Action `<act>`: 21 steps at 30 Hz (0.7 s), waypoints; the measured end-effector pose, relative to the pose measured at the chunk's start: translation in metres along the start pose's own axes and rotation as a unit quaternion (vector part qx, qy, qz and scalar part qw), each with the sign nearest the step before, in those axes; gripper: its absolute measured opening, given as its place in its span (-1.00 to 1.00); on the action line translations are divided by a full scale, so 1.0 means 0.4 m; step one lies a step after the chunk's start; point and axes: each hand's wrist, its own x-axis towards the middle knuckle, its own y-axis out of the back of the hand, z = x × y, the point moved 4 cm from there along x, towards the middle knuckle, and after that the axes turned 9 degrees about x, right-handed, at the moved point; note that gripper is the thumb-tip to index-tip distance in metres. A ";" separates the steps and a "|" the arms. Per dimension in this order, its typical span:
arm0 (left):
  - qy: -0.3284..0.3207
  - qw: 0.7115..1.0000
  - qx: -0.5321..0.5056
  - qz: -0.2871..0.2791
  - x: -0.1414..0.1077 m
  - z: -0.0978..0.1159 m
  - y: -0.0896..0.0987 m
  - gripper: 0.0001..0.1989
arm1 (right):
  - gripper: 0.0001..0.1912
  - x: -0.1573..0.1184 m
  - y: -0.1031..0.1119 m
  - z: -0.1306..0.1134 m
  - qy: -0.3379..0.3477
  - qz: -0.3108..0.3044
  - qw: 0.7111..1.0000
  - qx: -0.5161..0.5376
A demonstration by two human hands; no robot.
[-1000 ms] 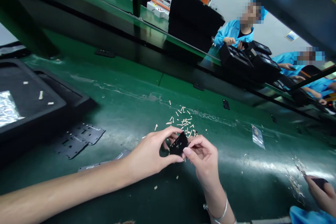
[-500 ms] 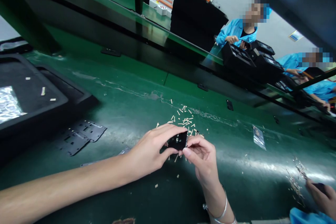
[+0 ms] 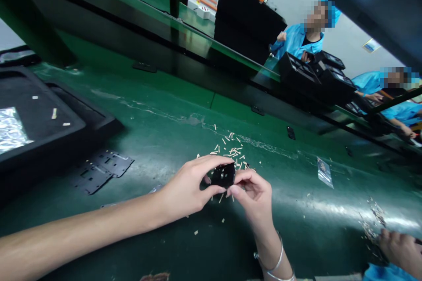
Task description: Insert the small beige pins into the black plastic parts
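Observation:
My left hand grips a small black plate with cut-outs, fingers along its upper edge and thumb below. At the plate's right edge, my right hand pinches with thumb and forefinger, the other fingers curled. Whether a small piece is also in that pinch is hidden. Just behind and under both hands lie many pale little strips on the green table. To the left are flat dark panels with holes, one of them partly covered by my left forearm.
Black foam trays stand at the left, with a silvery bag in one. A small clear bag lies to the right. A co-worker's hand is by another strip pile. Two people in blue work beyond the ledge.
My hands stay nearly in place, the plate tilting slightly. The co-worker's hand at lower right has shifted and turned over by the strips. A person at the back has raised one hand.

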 end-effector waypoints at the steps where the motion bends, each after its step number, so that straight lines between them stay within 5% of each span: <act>1: 0.030 0.999 -0.022 -0.016 0.000 -0.004 -0.006 -0.56 | -0.90 -0.002 -0.001 -0.010 0.037 0.009 0.998 -0.052; 4: 0.095 0.991 -0.077 -0.054 0.002 -0.016 -0.021 -0.55 | -0.89 -0.005 -0.009 -0.029 0.097 0.010 0.981 -0.166; 11: 0.202 0.949 -0.237 -0.045 0.079 -0.118 0.014 -0.71 | -0.87 0.024 0.029 0.001 0.025 0.038 0.950 -0.308; 14: 0.266 0.928 -0.260 0.018 0.156 -0.186 0.054 -0.87 | -0.83 0.033 0.053 0.021 -0.011 0.068 0.942 -0.328; 21: 0.271 0.920 -0.200 0.201 0.400 -0.260 0.186 -0.93 | -0.82 0.044 0.080 0.051 -0.048 0.085 0.922 -0.375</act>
